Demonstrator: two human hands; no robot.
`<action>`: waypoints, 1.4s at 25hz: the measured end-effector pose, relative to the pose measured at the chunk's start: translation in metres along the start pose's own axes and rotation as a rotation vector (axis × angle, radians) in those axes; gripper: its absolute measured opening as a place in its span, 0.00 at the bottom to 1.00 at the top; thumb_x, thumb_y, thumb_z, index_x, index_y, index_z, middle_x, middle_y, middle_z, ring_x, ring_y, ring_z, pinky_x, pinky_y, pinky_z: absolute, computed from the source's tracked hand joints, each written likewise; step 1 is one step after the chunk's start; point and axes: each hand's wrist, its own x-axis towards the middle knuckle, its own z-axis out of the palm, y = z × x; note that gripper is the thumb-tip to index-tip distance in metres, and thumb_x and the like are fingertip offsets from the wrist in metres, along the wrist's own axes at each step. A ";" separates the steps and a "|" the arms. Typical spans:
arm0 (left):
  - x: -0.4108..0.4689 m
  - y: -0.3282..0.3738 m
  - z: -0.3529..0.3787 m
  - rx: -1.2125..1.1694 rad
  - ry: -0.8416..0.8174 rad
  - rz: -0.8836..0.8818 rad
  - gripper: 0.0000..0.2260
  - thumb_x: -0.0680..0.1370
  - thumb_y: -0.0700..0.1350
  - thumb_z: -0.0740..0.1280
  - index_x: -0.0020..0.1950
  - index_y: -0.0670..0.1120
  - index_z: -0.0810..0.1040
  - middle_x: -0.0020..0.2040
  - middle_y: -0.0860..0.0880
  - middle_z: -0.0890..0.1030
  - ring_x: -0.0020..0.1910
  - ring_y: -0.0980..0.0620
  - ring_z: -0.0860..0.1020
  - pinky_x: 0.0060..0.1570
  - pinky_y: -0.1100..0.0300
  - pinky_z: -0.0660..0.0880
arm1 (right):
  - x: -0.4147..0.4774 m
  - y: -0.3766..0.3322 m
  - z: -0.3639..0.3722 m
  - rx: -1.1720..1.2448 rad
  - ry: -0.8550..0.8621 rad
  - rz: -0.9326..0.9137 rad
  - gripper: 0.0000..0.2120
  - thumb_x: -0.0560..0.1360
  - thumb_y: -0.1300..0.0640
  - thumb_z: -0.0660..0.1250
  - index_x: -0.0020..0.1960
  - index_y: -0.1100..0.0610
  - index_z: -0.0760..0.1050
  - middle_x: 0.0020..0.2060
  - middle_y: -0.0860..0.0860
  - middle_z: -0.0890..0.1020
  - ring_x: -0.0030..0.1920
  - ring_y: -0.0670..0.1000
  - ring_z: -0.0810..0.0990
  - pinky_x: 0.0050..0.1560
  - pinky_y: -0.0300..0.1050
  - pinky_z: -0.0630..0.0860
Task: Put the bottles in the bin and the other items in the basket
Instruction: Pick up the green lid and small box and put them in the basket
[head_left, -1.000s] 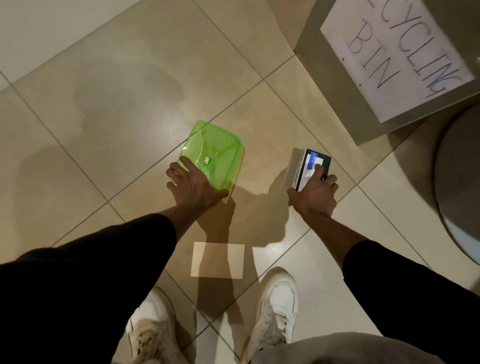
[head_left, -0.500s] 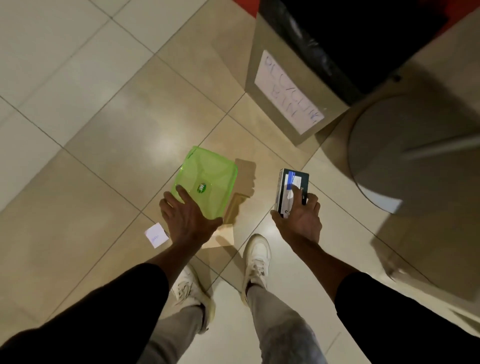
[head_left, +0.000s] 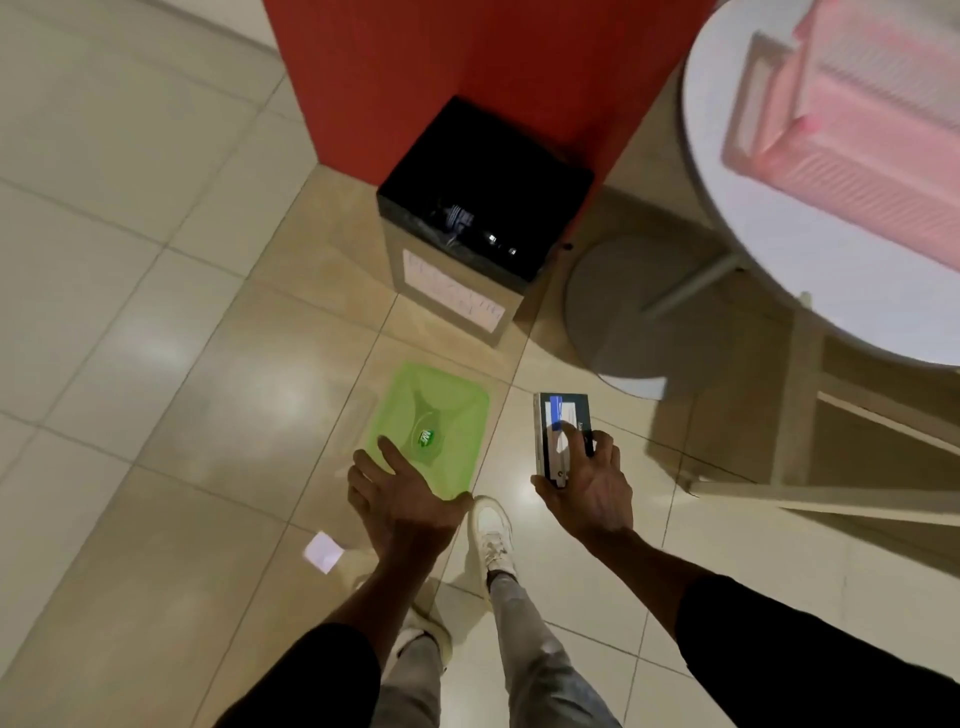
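Head view, looking down at a glossy beige tiled floor. Nearest, two dark sleeves, grey trousers and a white lace-up shoe are seen, with a small pale slip of paper lying on a tile to the left.

A green plastic container is held in the left grip, with fingers spread over its top and the thumb hooked at its near edge. It is translucent, rounded at the corners and dished in the middle, and a small sticker is fixed there. A small dark box with a blue-and-white label is pinched in the right grip, one finger laid across its smooth face. Both items are carried off the floor.

Farther off, a square bin with a black liner and a paper label is set against a red pillar. Glints show inside, but the contents cannot be told. Far right, a blurred, ribbed pink basket is stood on a round white desk.

Neither item is a bottle, so the carry to the basket is judged to be in hand. Both would next need to be raised rightward, past the bin, and released over the basket.
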 end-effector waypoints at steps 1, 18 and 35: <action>-0.009 0.007 -0.020 0.001 0.014 0.050 0.66 0.53 0.74 0.76 0.79 0.38 0.60 0.73 0.32 0.66 0.68 0.31 0.69 0.69 0.37 0.70 | -0.012 -0.001 -0.019 0.016 0.018 0.015 0.45 0.67 0.37 0.77 0.77 0.48 0.61 0.67 0.57 0.70 0.63 0.59 0.74 0.45 0.54 0.84; -0.106 0.043 -0.122 0.062 0.127 0.459 0.59 0.52 0.67 0.82 0.74 0.39 0.66 0.72 0.32 0.66 0.68 0.31 0.68 0.64 0.35 0.69 | -0.138 0.036 -0.142 0.091 0.159 0.190 0.36 0.70 0.34 0.72 0.72 0.45 0.63 0.63 0.55 0.71 0.58 0.56 0.74 0.41 0.45 0.79; -0.145 0.336 -0.115 -0.061 0.230 0.507 0.52 0.57 0.70 0.81 0.73 0.47 0.70 0.73 0.37 0.70 0.71 0.35 0.69 0.69 0.40 0.69 | -0.037 0.250 -0.289 0.240 0.365 0.176 0.38 0.71 0.33 0.70 0.75 0.47 0.63 0.65 0.55 0.68 0.61 0.55 0.73 0.46 0.50 0.82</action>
